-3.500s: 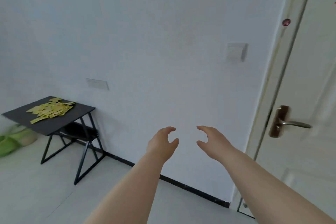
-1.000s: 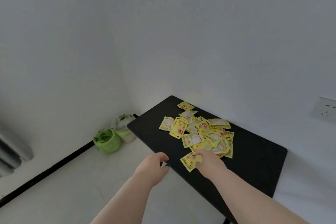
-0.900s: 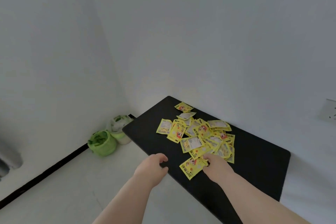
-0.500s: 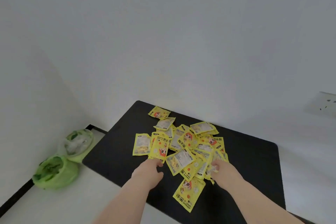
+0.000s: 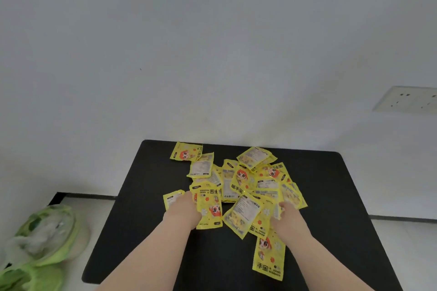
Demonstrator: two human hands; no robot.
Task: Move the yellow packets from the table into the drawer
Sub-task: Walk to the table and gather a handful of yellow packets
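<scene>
1. Yellow packets [image 5: 238, 179], flat glossy foil sachets w/ red cartoon print, lie in a loose overlapping pile on the matte black rectangular table [image 5: 331, 196], mid-to-far part. None in the drawer yet; drawer not in view.
2. Left hand [image 5: 183, 210] rests on the pile's near-left edge, covering part of one sachet & touching another. Its fingers are hidden, so we cannot tell if it grasps anything.
3. Right hand [image 5: 289, 220] has its fingers curled into the pile's near-right edge, grasping sachet edges there.
4. Step, as we judge it: gather a batch. We'd sweep both hands inward to bunch the pile, get fingers under the bottom layer, then squeeze from both sides. Foil is prob slippery, so smaller batches beat one big scoop.
5. Mind the fringe: near packet [image 5: 268, 257] sticks out toward us, far-left packet [image 5: 186, 151] sits at the back edge. Both are easy to miss.
6. Counts:
   - sachets approx 20 visible; overlap blocks an exact no.
   - table 1, hands 2
   - white wall socket plate [image 5: 406, 99] 1
   - green plastic bags [image 5: 47, 238] on the floor, 2 as far as we can tell
</scene>
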